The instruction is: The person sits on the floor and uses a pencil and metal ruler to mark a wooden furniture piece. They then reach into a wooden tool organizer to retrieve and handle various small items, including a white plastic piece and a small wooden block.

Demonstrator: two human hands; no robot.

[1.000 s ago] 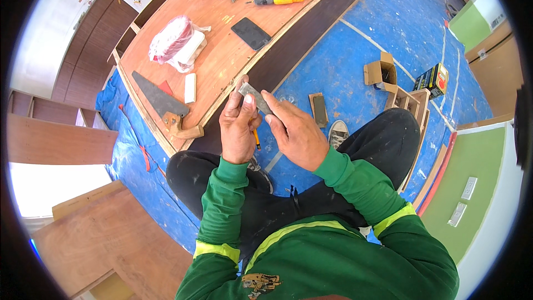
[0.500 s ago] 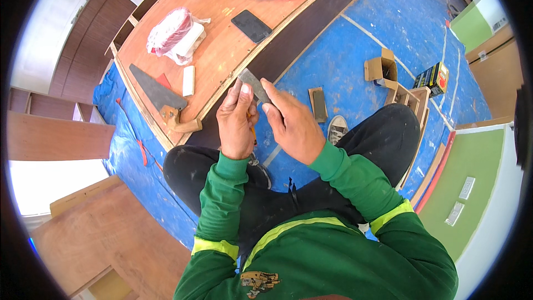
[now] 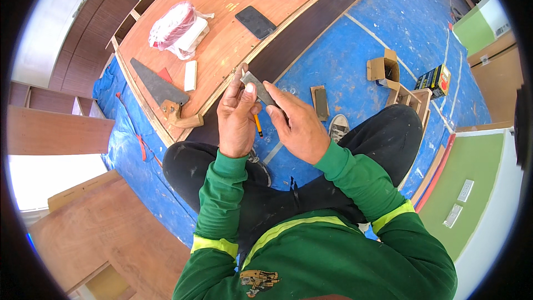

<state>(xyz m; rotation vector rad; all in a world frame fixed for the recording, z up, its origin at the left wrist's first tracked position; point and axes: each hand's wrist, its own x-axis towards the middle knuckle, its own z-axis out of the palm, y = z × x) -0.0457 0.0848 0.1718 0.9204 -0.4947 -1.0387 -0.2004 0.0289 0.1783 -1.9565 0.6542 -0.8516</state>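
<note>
"Where's the flat grey bar point(image 3: 259, 89) sitting?"

"Slantwise between the two hands. The right hand point(image 3: 302, 131) has its lower end clamped between thumb and forefinger, and the rest sticks out up and to the left, past those fingers point(image 3: 276, 93)."

"And the left hand point(image 3: 236, 125)?"

"Its thumb meets the bar's upper end. How hard it presses, I can't tell. The other fingers are curled in around a yellow pencil point(image 3: 258, 126), which pokes out underneath."

"What edges are close?"

"The near edge of the plywood surface point(image 3: 219, 53) runs diagonally just beyond the left fingertips, as seen from above. The handsaw point(image 3: 158, 84) lies left of that hand, its wooden handle by the same edge. A white block point(image 3: 190, 75) is beside the blade, and a smartphone point(image 3: 255, 22) is farther up."

"Room on the right?"

"Blue sheeting point(image 3: 333, 50) stretches from the surface's dark side toward an open cardboard box point(image 3: 383, 69), well apart from the hands. Nearer, past the right knuckles, there's a grey-green block point(image 3: 321, 104) on a wooden base, just ahead of a sneaker point(image 3: 338, 128)."
</note>
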